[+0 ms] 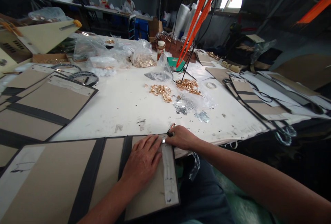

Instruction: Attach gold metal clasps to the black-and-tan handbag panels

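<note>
White desk (116, 113) in a dim workshop, gold fittings (161, 92) heaped mid-desk, within easy reach, presumably so they're quick to grab. Up front: big beige panel (59, 169) w/ dark bands, lying along the near edge, R end jutting out over the lap. L hand (142, 156) is down flat on it, fingers nearly together, thumb a bit apart, gripping nothing; prob. there to keep the panel steady. R hand (181, 137) is at the far R corner, fingers closed in a pinch on a small black tool (170, 134), maybe a cutter, too small to ID, right by the top of the white strip (169, 179).
</note>
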Available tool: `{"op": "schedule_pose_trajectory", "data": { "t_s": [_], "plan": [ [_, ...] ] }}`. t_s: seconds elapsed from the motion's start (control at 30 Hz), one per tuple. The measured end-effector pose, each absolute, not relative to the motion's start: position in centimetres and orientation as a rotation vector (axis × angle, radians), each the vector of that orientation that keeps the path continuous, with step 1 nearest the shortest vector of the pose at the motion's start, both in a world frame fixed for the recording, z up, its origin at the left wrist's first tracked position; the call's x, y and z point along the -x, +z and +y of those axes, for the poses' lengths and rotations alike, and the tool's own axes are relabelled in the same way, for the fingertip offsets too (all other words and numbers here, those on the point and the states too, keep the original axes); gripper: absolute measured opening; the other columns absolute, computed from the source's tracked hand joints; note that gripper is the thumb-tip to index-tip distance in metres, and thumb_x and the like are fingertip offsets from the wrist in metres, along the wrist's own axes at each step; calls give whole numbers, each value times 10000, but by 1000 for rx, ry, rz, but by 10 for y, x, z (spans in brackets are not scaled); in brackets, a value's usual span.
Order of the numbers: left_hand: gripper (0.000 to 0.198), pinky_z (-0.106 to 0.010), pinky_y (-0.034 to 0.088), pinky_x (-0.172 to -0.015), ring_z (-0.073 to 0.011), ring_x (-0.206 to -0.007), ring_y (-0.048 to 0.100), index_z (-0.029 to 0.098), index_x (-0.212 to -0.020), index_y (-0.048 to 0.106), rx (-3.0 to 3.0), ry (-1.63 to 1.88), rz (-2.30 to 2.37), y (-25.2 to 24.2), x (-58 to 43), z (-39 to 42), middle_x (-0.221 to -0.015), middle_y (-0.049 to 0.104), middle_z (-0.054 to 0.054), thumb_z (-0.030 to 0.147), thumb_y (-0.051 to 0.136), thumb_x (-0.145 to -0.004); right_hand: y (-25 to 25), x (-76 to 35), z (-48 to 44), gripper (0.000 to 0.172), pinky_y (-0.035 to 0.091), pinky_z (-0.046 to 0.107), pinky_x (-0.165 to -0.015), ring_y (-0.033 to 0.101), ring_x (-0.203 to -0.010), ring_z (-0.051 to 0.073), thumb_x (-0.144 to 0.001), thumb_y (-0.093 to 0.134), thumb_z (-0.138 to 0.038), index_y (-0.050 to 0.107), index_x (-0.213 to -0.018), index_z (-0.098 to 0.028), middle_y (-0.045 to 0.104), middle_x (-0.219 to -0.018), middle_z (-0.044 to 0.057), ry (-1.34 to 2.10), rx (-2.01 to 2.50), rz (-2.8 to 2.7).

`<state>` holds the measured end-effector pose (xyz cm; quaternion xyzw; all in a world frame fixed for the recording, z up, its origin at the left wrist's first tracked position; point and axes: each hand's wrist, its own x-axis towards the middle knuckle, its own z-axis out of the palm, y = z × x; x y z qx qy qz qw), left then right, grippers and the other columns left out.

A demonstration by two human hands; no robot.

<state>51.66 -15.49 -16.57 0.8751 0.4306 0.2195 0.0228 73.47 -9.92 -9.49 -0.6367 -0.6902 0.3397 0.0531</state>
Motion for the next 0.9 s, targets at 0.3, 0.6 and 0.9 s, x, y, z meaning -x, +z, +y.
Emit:
{"op": "schedule_pose_trajectory", "data": {
  "t_s": [0.3, 0.6, 0.9],
  "plan": [
    [176, -475, 507, -923, -269, -1087, 662, 270, -1074, 792, -2412, 868, 1414, -154, -532, -132, -1125, 766, -56, 327, 636, -1017, -95, -737, -92, 168, 415, 249, -667, 602, -742, 167, -817, 664, -307, 742, -739, -180, 690, -721, 14, 1093, 1862, -2154],
    [118, -478, 481, -909, -275, -1078, 642, 294, -1003, 802, -2375, 889, 1425, -156, -535, -128, -1081, 746, -40, 256, 694, -975, -97, -744, -90, 134, 422, 257, -639, 627, -719, 183, -805, 668, -272, 767, -811, -182, 701, -705, 12, 1175, 1916, -2028],
    [144, -485, 507, -892, -297, -1098, 645, 302, -1003, 794, -2442, 906, 1396, -159, -531, -123, -1125, 740, -48, 295, 651, -987, -84, -767, -82, 160, 425, 244, -667, 659, -782, 181, -805, 713, -327, 804, -885, -222, 767, -824, 12, 914, 1915, -2098]
  ]
}}
